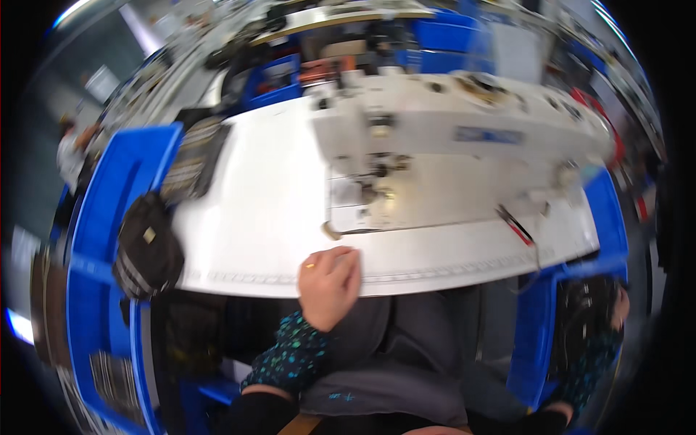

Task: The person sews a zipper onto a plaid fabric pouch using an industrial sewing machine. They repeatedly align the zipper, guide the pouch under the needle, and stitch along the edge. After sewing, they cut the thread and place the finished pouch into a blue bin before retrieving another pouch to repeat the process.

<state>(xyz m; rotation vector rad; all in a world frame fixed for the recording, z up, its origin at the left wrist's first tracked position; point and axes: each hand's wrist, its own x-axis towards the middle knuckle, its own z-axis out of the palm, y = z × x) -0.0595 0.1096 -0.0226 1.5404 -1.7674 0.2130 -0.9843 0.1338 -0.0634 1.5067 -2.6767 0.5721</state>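
My left hand (330,283), with a ring on one finger, rests at the table's front edge (239,281) with curled fingers; what is under them, if anything, is hidden. Just beyond it lies a small tan piece (331,230) beside a white sewing machine (464,116). At the far right, my right hand (618,308) grips the edge of a black pouch or fabric piece (583,319) at a blue bin (529,348). Red-handled snips (516,225) lie right of the needle area. A dark pouch (148,246) and striped fabric (196,156) sit at the table's left end.
A long blue bin (101,210) runs along the left, with striped pieces (116,384) inside. More blue bins (446,32) and another worktable (341,14) stand behind the machine. Another person (72,156) is at the far left.
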